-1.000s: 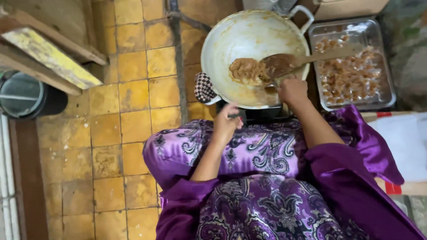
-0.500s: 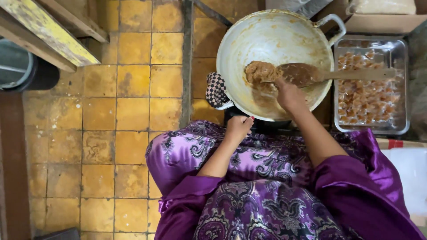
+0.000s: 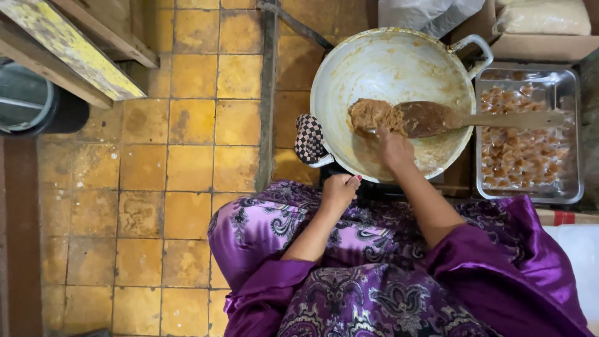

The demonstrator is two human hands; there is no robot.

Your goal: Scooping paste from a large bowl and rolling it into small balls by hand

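Note:
A wide pale metal wok (image 3: 387, 59) stands on the floor in front of my knees. Inside it is a lump of brown paste (image 3: 373, 114), and beside that lies a wooden spatula (image 3: 437, 118) whose handle reaches right over the rim. My right hand (image 3: 394, 150) is inside the wok, its fingertips pinching the near edge of the paste. My left hand (image 3: 340, 190) is curled into a fist on my purple patterned lap (image 3: 268, 231), just short of the wok's near rim. A checked cloth (image 3: 309, 138) wraps the wok's left handle.
A steel tray (image 3: 571, 187) of small brown pieces sits to the right of the wok. Behind it are a cardboard box (image 3: 536, 47) and a white bag (image 3: 424, 12). Yellow floor tiles (image 3: 175, 168) spread left, with wooden planks (image 3: 75, 43) and a dark bucket (image 3: 28, 100) at the far left.
My right hand has shifted a little left, from under the spatula blade to the paste. The left fist has stayed near the rim. The view has moved slightly.

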